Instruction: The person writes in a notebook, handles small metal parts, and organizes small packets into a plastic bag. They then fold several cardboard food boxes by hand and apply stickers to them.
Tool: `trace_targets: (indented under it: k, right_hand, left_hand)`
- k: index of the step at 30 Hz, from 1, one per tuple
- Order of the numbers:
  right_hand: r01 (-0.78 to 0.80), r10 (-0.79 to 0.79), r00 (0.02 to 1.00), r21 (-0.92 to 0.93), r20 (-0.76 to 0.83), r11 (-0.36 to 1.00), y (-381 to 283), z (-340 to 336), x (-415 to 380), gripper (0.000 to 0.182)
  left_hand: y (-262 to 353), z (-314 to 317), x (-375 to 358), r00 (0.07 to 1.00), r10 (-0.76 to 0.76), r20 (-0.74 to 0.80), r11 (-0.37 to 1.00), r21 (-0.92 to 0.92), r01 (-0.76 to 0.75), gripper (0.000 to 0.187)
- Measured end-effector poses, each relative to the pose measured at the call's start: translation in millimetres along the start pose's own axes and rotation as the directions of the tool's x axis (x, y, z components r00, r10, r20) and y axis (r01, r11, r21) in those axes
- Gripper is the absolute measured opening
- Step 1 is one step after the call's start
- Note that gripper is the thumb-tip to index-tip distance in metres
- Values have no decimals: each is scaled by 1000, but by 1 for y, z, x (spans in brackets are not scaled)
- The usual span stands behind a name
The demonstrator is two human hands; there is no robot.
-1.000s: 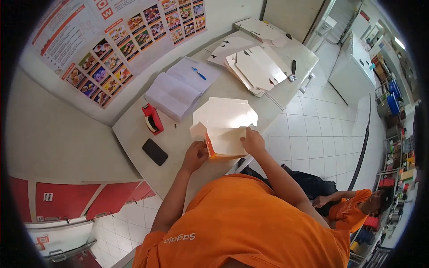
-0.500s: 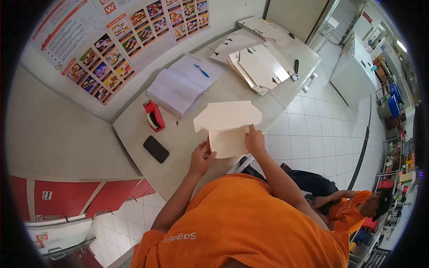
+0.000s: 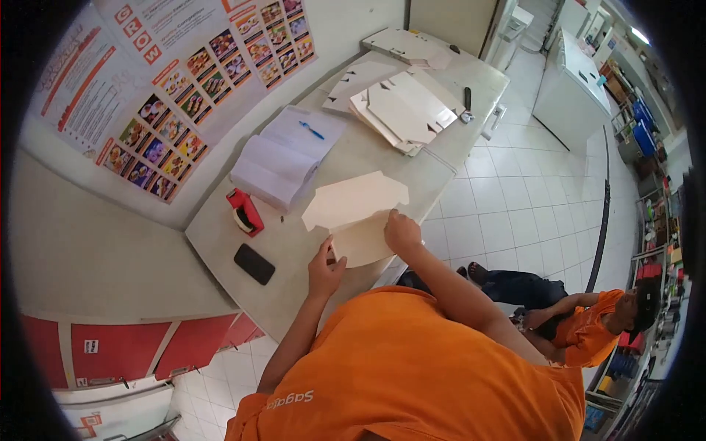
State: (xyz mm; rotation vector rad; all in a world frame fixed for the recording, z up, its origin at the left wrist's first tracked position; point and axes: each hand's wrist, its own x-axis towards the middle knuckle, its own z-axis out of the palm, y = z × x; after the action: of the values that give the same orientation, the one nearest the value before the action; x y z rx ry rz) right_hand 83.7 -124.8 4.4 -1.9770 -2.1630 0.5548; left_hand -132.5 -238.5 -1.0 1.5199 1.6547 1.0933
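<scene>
A partly folded cardboard box [image 3: 360,242], cream-coloured inside, stands at the near edge of the table with its lid flap raised away from me. My left hand [image 3: 325,272] grips its left side wall, thumb and fingers pinching the card. At the right corner, where the lid meets the base, my right hand [image 3: 403,234] is closed on the edge. Farther along the table lies a stack of flat box blanks [image 3: 408,109] with cut notches.
An open notebook [image 3: 272,165] with a blue pen [image 3: 312,130] lies beyond the box. To the left are a red tape dispenser [image 3: 245,213] and a black phone [image 3: 254,264]. Another person in orange [image 3: 588,334] sits at the right. A dark-handled tool [image 3: 467,103] rests near the stack.
My head view has shifted, so the table scene sits differently in the frame. Both hands keep hold of the box, and its base panel now looks more bowed.
</scene>
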Motion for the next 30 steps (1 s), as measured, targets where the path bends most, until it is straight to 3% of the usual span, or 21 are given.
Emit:
trace_targets:
  k: [2, 4, 5, 7, 8, 10, 12, 14, 16, 18, 20, 22, 23, 25, 28, 29, 30]
  right_hand:
    - [24, -23, 1000, 33, -8, 999, 3, 4, -2, 31]
    - [303, -279, 934, 83, -222, 949, 9, 14, 1, 45]
    - [298, -272, 932, 82, -239, 951, 11, 13, 6, 45]
    - [262, -244, 964, 507, -103, 821, 12, 1, 14, 40]
    - [265, -240, 964, 509, -116, 819, 15, -6, 21, 40]
    - [209, -101, 973, 606, -208, 767, 28, -16, 35, 29]
    - [183, -25, 963, 586, -267, 789, 43, -28, 59, 26]
    - [157, 47, 944, 570, -328, 806, 58, -40, 94, 24]
    - [284, -87, 822, 272, -563, 919, 78, -52, 142, 29]
    - [200, 22, 807, 308, -590, 930, 97, -73, 191, 33]
    - [26, 323, 675, 459, -664, 888, 132, -78, 256, 39]
    - [-113, 368, 644, 392, -671, 913, 167, -102, 297, 47]
    - [-106, 370, 641, 400, -672, 910, 184, -115, 318, 47]
    - [-169, 288, 817, 270, -500, 948, 208, -141, 359, 55]
    - [-229, 278, 890, 174, -361, 958, 233, -156, 404, 64]
    - [-203, 255, 941, 230, -223, 952, 250, -151, 431, 73]
    - [-203, 255, 943, 238, -213, 950, 251, -156, 440, 73]
  left_hand:
    - [3, -2, -3, 999, -32, -12, 999, 23, 32, 63]
    - [-3, -4, -4, 998, -56, -22, 997, 46, 57, 63]
    - [-9, -5, -4, 989, -101, -108, 990, 87, 111, 63]
    - [-25, -8, -3, 973, -129, -190, 980, 129, 155, 63]
    - [-32, -11, -2, 969, -81, -235, 989, 103, 107, 66]
    - [-22, -11, 0, 961, -27, -275, 995, 83, 52, 69]
    - [7, -10, -6, 949, -157, -272, 988, -54, 148, 79]
    - [15, 2, -12, 937, -187, -293, 982, -48, 181, 83]
    - [7, 10, -19, 928, -208, -308, 978, -40, 206, 87]
    - [-15, 17, -26, 910, -8, -414, 975, 199, 99, 85]
    - [3, 18, -26, 885, -47, -464, 970, 191, 151, 83]
    - [21, 14, -29, 848, -85, -523, 962, 179, 207, 80]
    - [26, 12, -29, 831, -52, -554, 956, 214, 202, 77]
    - [38, 13, -23, 801, -9, -598, 948, 250, 197, 74]
    - [59, 18, -10, 798, -9, -602, 918, 311, 245, 70]
    - [64, 21, -5, 800, -29, -599, 914, 309, 264, 69]
    - [70, 23, 0, 803, -51, -594, 908, 307, 284, 68]
